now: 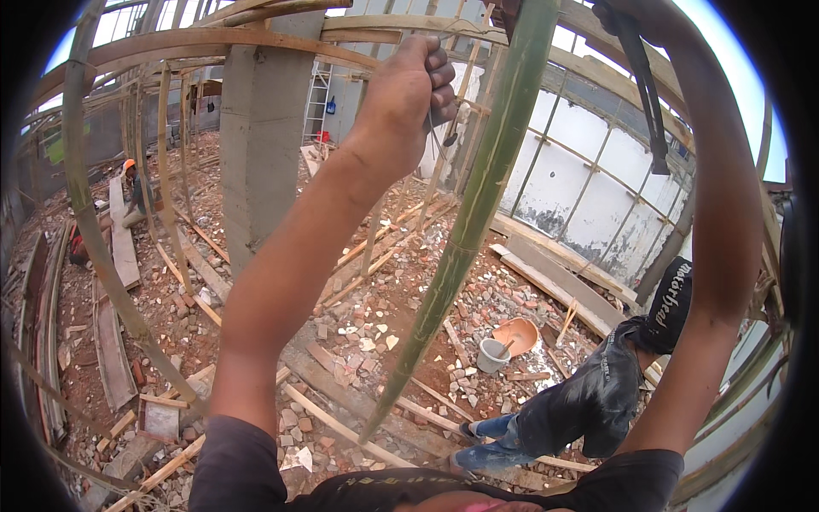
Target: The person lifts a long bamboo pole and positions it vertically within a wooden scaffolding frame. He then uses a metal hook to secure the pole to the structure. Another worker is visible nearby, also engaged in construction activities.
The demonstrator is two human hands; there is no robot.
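Note:
Both my arms reach up. My left hand (408,107) is closed in a fist beside the upper part of a thick green bamboo pole (478,200). A thin wire or cord (435,141) comes out below its fingers. At the top right my right hand (640,19) is wrapped round a long dark metal tool (644,94) that hangs down from it; its exact kind is unclear. The bamboo slants from the top middle down toward the lower middle, between my arms. Wooden beams (409,26) cross near my left hand.
Below at right a person in a dark shirt (580,388) bends over. Another, in an orange helmet (129,165), is at far left. A concrete column (256,154) stands left of my arm. Rubble, planks (119,230), a bucket (493,354) and an orange basin (518,333) lie below.

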